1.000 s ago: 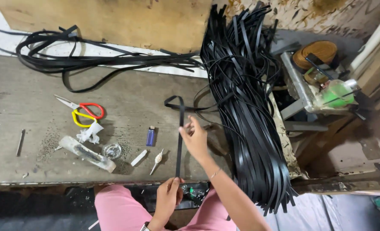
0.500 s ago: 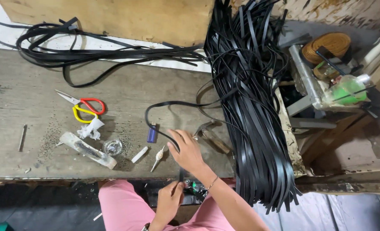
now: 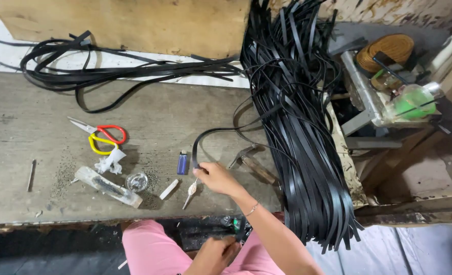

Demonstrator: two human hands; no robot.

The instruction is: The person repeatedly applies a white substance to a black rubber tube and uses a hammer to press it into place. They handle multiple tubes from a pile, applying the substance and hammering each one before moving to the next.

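The right hand [image 3: 216, 178] rests on the bench [image 3: 27, 127], its fingers pinched on the end of a single black strap [image 3: 221, 131] that arcs up and away from the hand and runs back into the big bundle of black straps [image 3: 297, 153] draped over the bench's right edge. The left hand [image 3: 216, 253] is low by the lap, closed around a small dark object I cannot make out. Just left of the right hand lie a blue lighter [image 3: 183, 163] and a small white-handled tool [image 3: 189, 192]; a hammer [image 3: 251, 162] sits just right of it. The likely trouble is snagging: the strap's far end is buried in the bundle, so a hard pull could drag neighbouring straps off the edge. The loop could also sweep the lighter aside, or slip from so light a pinch.
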